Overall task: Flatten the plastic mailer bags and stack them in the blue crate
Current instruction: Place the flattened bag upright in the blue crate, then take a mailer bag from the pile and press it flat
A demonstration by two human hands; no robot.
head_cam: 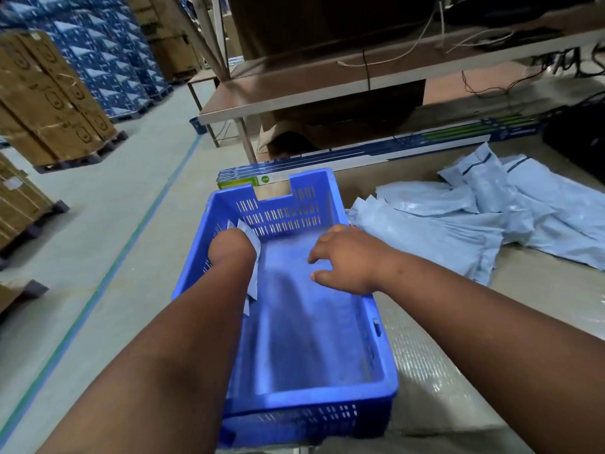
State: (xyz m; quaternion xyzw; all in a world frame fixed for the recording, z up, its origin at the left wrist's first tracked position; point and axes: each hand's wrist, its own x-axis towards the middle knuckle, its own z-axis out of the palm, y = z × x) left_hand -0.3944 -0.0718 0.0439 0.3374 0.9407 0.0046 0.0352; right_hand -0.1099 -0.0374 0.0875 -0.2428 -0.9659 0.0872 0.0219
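Note:
The blue crate stands in front of me on a cardboard-covered surface. A pale blue mailer bag lies flat across its floor, and its left edge stands up along the left wall. My left hand reaches down inside at that wall against the raised edge, with its fingers hidden from view. My right hand hovers by the right rim with fingers spread, fingertips touching the bag. A loose pile of crumpled mailer bags lies to the right of the crate.
A flat green and white box lies just behind the crate. Beyond it a brown shelf rack holds cables. Stacked cardboard cartons on pallets stand on the floor to the left. A black item sits at far right.

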